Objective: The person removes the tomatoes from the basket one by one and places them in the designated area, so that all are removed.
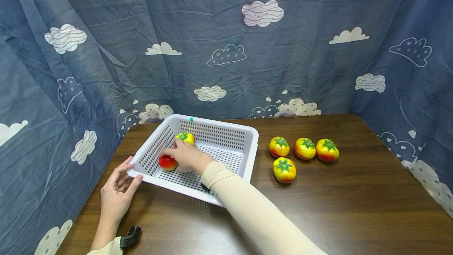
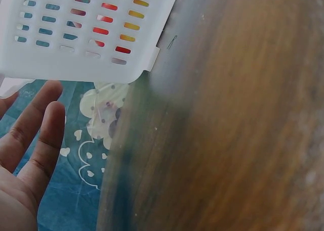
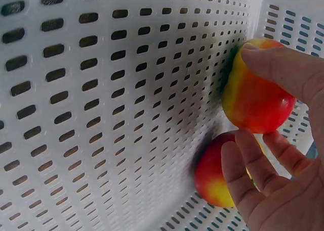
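A white perforated plastic basket [image 1: 226, 125] stands at the left of the table. Inside it, my right hand [image 1: 187, 156] holds a red-and-yellow toy tomato [image 1: 168, 163] near the left end. The right wrist view shows the thumb on one side of this tomato [image 3: 260, 99] and fingertips on the other. A second tomato [image 1: 187, 137] lies behind it in the basket, close to the fingers. My left hand [image 1: 115, 196] grips the basket's near left corner between thumb and index finger; its other fingers show below the rim in the left wrist view.
Several more tomatoes [image 1: 284, 170] with green leaf tops sit on the brown wooden table [image 1: 354, 207], right of the basket. A dark blue curtain with white clouds [image 1: 212, 93] hangs behind and at both sides. A black device [image 1: 131, 237] is on the left wrist.
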A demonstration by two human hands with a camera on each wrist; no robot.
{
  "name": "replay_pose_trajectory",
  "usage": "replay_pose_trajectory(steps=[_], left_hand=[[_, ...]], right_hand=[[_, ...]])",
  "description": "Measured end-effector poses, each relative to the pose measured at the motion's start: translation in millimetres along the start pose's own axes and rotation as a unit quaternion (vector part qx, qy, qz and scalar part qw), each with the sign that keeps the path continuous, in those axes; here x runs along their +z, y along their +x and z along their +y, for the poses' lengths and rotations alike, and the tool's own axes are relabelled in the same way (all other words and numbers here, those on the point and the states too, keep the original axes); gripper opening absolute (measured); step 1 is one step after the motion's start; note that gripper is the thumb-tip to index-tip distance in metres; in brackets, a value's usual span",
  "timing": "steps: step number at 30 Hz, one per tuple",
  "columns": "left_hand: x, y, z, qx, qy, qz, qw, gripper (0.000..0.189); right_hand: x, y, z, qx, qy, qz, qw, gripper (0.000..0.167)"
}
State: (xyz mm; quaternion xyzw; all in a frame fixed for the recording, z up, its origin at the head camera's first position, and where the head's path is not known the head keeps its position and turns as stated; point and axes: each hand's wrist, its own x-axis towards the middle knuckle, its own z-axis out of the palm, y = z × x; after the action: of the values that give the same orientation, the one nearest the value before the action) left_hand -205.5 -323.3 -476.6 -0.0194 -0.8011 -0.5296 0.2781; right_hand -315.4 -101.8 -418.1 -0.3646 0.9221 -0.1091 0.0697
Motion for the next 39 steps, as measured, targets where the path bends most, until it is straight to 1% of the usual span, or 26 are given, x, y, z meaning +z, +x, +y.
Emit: replay_pose_trajectory(steps=[6, 11, 17, 21, 25, 30, 33, 39], left_hand=[[-0.3, 0.0, 0.2, -0.004, -0.001, 0.002, 1.0000, 0.041], [0.2, -0.4, 1.8, 0.004, -0.011, 0.003, 0.9999, 0.041], [0.7, -0.5, 0.5, 0.011, -0.013, 0.004, 0.9998, 0.044], [0.6, -0.6, 1.0, 0.008, -0.012, 0.004, 0.9999, 0.043], [0.4, -0.8, 3.1, 0.004, -0.012, 0.004, 0.9999, 0.041], [0.5, -1.3, 2.1, 0.010, -0.016, 0.003, 0.9998, 0.042], [0.5, -1.5, 1.7, 0.014, -0.015, 0.003, 0.9998, 0.043], [0.0, -1.1, 2.4, 0.010, -0.011, 0.004, 0.9999, 0.043]], right_hand=[[0.7, -0.3, -0.7, 0.009, 0.000, -0.005, 0.9999, 0.073], [1.7, -0.4, -0.7, 0.013, 0.008, -0.013, 0.9998, 0.074], [2.2, 0.1, -1.2, 0.017, 0.014, -0.007, 0.9997, 0.073], [3.1, 0.6, -1.8, 0.029, 0.015, -0.010, 0.9994, 0.074], [3.3, 0.2, -2.4, 0.046, 0.004, -0.017, 0.9988, 0.073], [0.5, -1.5, -1.3, 0.063, -0.006, -0.040, 0.9972, 0.068], [-2.6, -3.1, 1.1, 0.057, 0.006, -0.050, 0.9971, 0.067], [-9.4, -8.0, 8.3, 0.041, 0.037, -0.048, 0.9973, 0.064]])
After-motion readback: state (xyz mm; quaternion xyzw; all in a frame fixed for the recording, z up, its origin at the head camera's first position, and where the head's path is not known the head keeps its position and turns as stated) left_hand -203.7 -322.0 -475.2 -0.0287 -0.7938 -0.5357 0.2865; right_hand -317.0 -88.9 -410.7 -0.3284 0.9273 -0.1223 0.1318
